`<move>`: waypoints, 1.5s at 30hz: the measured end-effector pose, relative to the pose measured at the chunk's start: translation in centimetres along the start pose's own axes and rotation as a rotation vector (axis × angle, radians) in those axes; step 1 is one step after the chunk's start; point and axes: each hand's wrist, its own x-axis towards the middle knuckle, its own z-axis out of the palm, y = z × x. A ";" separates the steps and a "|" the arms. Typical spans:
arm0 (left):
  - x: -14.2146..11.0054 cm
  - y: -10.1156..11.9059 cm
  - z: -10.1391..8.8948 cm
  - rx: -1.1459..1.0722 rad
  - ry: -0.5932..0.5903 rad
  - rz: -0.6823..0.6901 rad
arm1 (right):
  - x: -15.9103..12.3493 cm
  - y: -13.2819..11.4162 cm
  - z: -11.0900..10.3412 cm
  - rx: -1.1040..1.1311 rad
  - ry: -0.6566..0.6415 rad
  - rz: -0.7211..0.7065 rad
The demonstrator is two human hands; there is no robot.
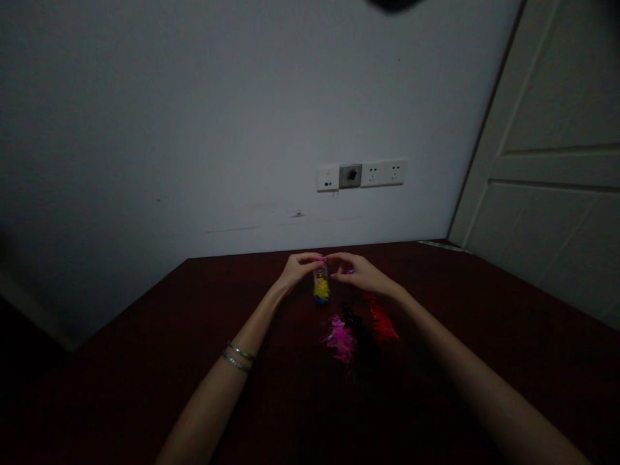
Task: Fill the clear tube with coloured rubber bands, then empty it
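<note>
A small clear bottle (321, 287) stands upright on the dark red table, with yellow and blue bits inside that look like small rubber bands. My left hand (299, 269) closes its thumb and fingers at the bottle's mouth, where a little pink shows. From the other side my right hand (359, 271) reaches the same mouth with its index finger, its other fingers curled around a bit of pink. Nearer to me lie a loose pile of pink rubber bands (341, 340), a dark pile (357, 326) and a red pile (382, 320).
The table (145, 361) runs back to a pale wall. Sockets and switches (372, 174) are set in the wall above its rear edge. A white panelled door (552, 213) stands at the right. A pale strip (443, 246) lies by the rear right corner.
</note>
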 end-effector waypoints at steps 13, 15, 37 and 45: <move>0.1 -0.2 -0.1 0.043 0.036 -0.010 | 0.2 -0.2 0.3 -0.105 0.068 -0.112; 0.1 -0.2 -0.2 0.069 0.042 0.001 | 0.2 -0.1 0.2 -0.108 0.080 -0.104; 0.3 0.3 -0.7 0.174 0.100 0.029 | -0.6 3.0 2.5 -0.421 -0.190 0.149; -0.4 -0.1 -1.6 0.117 -0.183 -0.076 | -0.7 3.9 2.9 -0.441 -0.218 0.145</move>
